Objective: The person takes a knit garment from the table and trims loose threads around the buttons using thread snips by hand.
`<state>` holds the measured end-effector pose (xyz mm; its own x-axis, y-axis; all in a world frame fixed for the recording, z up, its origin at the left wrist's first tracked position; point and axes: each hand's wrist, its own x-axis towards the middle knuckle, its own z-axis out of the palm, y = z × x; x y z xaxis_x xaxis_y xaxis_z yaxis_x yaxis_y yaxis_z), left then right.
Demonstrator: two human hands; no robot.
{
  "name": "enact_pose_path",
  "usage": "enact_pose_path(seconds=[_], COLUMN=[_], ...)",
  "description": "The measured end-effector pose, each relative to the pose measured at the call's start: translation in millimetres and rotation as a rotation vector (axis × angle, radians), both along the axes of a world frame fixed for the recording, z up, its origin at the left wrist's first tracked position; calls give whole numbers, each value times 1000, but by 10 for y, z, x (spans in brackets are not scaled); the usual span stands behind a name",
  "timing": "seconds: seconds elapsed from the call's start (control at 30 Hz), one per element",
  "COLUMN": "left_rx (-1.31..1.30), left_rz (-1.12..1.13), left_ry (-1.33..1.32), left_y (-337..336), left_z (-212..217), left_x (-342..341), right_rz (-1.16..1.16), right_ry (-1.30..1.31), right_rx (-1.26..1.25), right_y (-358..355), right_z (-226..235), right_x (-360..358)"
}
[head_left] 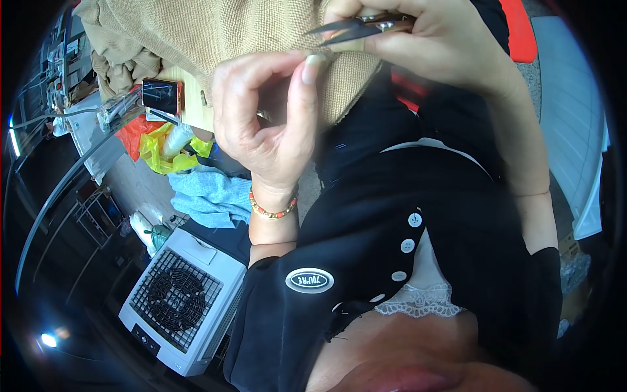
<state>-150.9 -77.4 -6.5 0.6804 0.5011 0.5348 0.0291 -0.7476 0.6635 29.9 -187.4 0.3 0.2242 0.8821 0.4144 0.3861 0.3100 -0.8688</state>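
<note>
The left hand (271,124) pinches the edge of the tan knitted fabric (215,32), grip together; the right hand (418,39) clamps thread snips (356,27) just above.

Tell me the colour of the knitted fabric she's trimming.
Tan knitted fabric, shown best in the head view.

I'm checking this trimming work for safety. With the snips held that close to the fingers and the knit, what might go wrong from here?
1. The snips' pointed blades, held in the right hand, sit just above the left hand's thumb tip pinching the beige knit fabric; a slip could nick the thumb.
2. The blade tips lie right against the knit's edge, so they might cut into the fabric itself.
3. The work is held very near the face, which could be risky if the snips jerk.
</note>
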Motion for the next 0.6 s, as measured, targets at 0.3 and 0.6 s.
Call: enact_pose_path(seconds=[0.3,0.6], left_rx=[-60,-185], left_rz=[-87,-157], left_ry=[154,301], left_y=[38,121], left_z=[236,403], left_x=[69,78], right_rz=[-36,-83], right_ry=[-155,-209], right_rx=[13,260], right_y=[-13,51], right_z=[25,126], right_x=[42,-5])
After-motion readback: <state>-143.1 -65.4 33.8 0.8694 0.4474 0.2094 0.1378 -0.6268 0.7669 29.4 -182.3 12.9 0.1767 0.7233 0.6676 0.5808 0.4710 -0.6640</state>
